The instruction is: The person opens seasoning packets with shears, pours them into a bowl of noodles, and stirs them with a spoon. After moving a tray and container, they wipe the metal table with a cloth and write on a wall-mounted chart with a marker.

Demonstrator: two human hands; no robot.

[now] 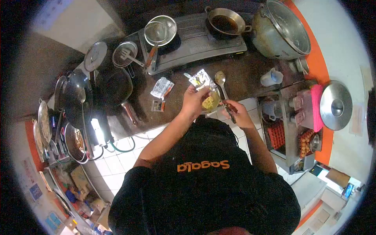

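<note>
My left hand (pixel 192 102) is closed on an opened silver foil packet (pixel 202 79), whose shiny inner side has yellow smears. Just below the packet is a small bowl (pixel 215 94) with a lump of yellow food (pixel 208 102) in it. Fingers of my right hand (pixel 239 114) grip a slim utensil with a dark handle (pixel 230 114); its far end lies by the bowl and foil, and I cannot make out its kind. Beyond the bowl, a metal spoon (pixel 220 79) rests on the dark counter.
A torn white wrapper (pixel 162 88) and a small dark sachet (pixel 158 105) lie left of my hands. Behind stands a gas stove (pixel 192 49) with strainers (pixel 160 30) and a pan of dark liquid (pixel 226 21). A large pot (pixel 280 33) is at right, a frying pan (pixel 115 86) at left.
</note>
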